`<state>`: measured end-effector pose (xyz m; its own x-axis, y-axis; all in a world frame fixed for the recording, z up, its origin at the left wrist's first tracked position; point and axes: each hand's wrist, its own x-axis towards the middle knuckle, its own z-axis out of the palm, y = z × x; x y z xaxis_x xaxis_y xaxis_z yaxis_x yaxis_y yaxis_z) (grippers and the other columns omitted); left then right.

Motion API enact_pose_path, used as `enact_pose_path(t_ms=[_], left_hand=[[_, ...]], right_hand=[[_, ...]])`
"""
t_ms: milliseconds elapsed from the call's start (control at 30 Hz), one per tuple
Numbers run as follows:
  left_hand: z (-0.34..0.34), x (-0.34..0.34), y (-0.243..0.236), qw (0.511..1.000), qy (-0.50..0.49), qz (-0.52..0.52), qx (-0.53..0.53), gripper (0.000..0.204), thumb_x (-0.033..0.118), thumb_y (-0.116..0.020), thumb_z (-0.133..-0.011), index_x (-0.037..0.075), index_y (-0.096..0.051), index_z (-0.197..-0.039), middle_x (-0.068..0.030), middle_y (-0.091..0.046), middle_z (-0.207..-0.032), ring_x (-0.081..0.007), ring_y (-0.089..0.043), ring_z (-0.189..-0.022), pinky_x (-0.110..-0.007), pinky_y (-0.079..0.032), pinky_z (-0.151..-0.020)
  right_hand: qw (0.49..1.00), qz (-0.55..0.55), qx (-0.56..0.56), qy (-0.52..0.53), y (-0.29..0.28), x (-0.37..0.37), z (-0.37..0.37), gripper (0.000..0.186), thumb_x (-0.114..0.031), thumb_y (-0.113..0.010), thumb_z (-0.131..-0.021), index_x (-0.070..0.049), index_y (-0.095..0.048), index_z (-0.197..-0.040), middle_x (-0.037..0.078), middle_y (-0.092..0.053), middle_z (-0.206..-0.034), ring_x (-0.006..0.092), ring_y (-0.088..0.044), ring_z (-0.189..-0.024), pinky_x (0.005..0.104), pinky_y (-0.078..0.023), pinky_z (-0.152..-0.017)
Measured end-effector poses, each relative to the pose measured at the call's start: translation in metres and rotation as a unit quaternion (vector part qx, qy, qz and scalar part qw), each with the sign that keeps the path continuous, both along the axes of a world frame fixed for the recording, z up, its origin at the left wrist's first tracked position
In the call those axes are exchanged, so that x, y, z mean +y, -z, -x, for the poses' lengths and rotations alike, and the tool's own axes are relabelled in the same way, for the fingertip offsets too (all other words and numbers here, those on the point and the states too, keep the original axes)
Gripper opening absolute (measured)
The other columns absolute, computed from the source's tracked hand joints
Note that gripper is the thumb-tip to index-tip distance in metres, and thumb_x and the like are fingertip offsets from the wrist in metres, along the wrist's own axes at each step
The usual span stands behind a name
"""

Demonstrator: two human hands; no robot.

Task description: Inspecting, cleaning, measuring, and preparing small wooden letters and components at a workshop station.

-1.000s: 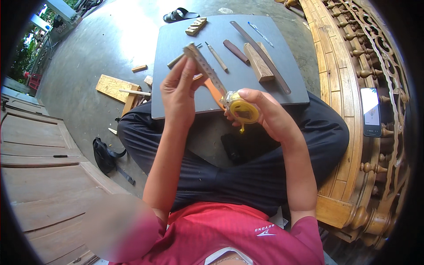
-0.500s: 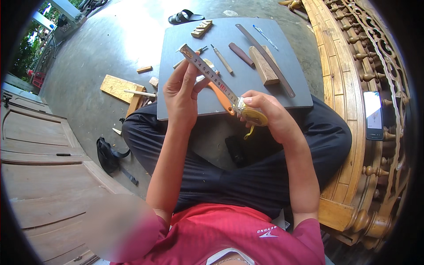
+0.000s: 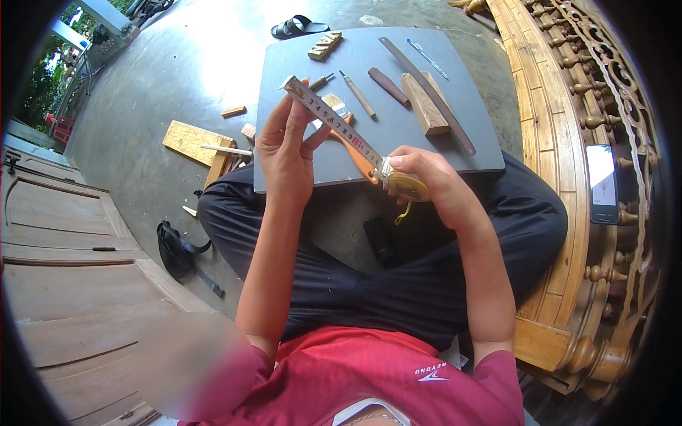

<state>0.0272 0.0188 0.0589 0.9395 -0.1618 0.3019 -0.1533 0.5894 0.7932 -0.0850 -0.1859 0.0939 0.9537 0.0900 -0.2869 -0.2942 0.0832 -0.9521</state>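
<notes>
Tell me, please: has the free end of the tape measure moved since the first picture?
Yes, to the left: against the grooved wooden block on the table, the tape's free end now appears farther left.

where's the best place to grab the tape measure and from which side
Probably the round yellow case, from the right with the thumb along its upper edge, as the right hand grips it: the metal blade slants out toward the upper left, leaving the case's right side clear of it.
</notes>
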Motion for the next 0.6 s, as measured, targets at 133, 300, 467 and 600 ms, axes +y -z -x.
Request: enact_pose_path(t_ms=[133, 300, 467, 600], left_hand=[[-0.002, 0.0, 0.001, 1.0, -0.002, -0.002, -0.002, 0.033, 0.017, -0.063, -0.109, 0.009, -0.067, -0.141, -0.008, -0.068, -0.142, -0.0128, -0.071, -0.117, -0.035, -0.069, -0.088], [0.0, 0.0, 0.002, 0.999, 0.033, 0.011, 0.002, 0.032, 0.015, -0.056, -0.112, 0.01, -0.063, -0.143, -0.0116, -0.061, -0.15, -0.0205, -0.069, -0.125, -0.039, -0.068, -0.095], [-0.001, 0.0, 0.006, 0.998, 0.061, 0.011, 0.005, 0.035, 0.017, -0.056, -0.112, 0.007, -0.059, -0.145, -0.0156, -0.063, -0.147, -0.023, -0.068, -0.128, -0.04, -0.066, -0.097], [0.002, -0.002, -0.003, 0.998, 0.065, -0.001, -0.003, 0.038, 0.018, -0.055, -0.112, 0.006, -0.055, -0.148, -0.0198, -0.062, -0.146, -0.0279, -0.066, -0.131, -0.041, -0.064, -0.1]], right_hand=[[0.999, 0.031, -0.018, 0.008, 0.0, 0.0, -0.001, 0.049, -0.05, -0.063, -0.099, -0.003, -0.072, -0.105, 0.006, -0.07, -0.094, 0.0122, -0.064, -0.085, 0.0278, -0.051, -0.078], [0.999, 0.035, -0.037, 0.018, 0.007, -0.001, -0.002, 0.046, -0.049, -0.066, -0.099, -0.004, -0.073, -0.105, 0.004, -0.07, -0.094, 0.0096, -0.062, -0.085, 0.0267, -0.051, -0.077], [0.998, 0.038, -0.042, 0.028, 0.006, -0.001, -0.001, 0.042, -0.045, -0.065, -0.098, -0.004, -0.073, -0.104, 0.003, -0.07, -0.092, 0.0091, -0.061, -0.084, 0.027, -0.051, -0.076], [0.998, 0.036, -0.039, 0.029, 0.008, -0.001, -0.002, 0.042, -0.045, -0.065, -0.099, -0.004, -0.074, -0.103, 0.003, -0.071, -0.092, 0.0089, -0.061, -0.084, 0.0272, -0.051, -0.075]])
